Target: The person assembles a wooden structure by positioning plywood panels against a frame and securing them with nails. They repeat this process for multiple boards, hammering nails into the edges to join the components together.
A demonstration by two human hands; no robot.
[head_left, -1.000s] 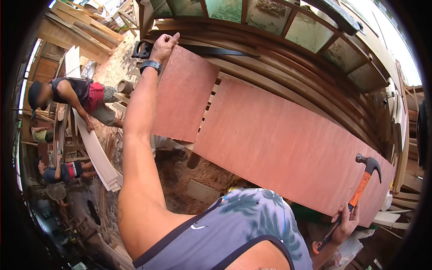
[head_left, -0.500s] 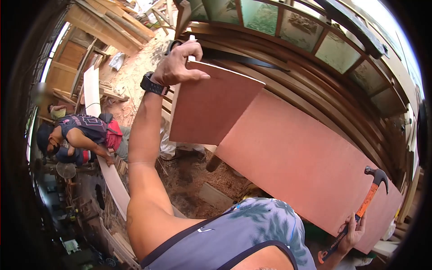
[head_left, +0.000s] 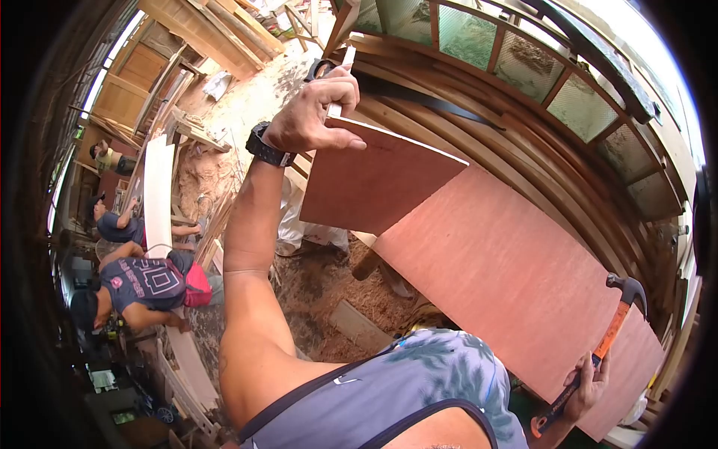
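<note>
My left hand (head_left: pixel 318 112) wears a black watch and grips the upper corner of a reddish-brown board (head_left: pixel 381 176), thumb on its face. A thin white strip (head_left: pixel 342 78) rises between the fingers. That board stands at an angle to a long, flat reddish panel (head_left: pixel 493 262). At lower right my right hand (head_left: pixel 587 385) is closed around a hammer (head_left: pixel 612 329) with an orange and black handle. The hammer's head lies over the far right part of the panel, claw outward.
Co-workers (head_left: pixel 146 280) bend beside a long pale plank (head_left: pixel 158 194) at left. Long timbers (head_left: pixel 523 157) and a frame with glass panes (head_left: pixel 527 60) run along the upper right. Sawdust and a loose wood piece (head_left: pixel 359 325) lie on the floor.
The view has shifted, so my left hand and the upright board appear farther right and slightly lower. More of the co-workers shows at left. Both grips are unchanged.
</note>
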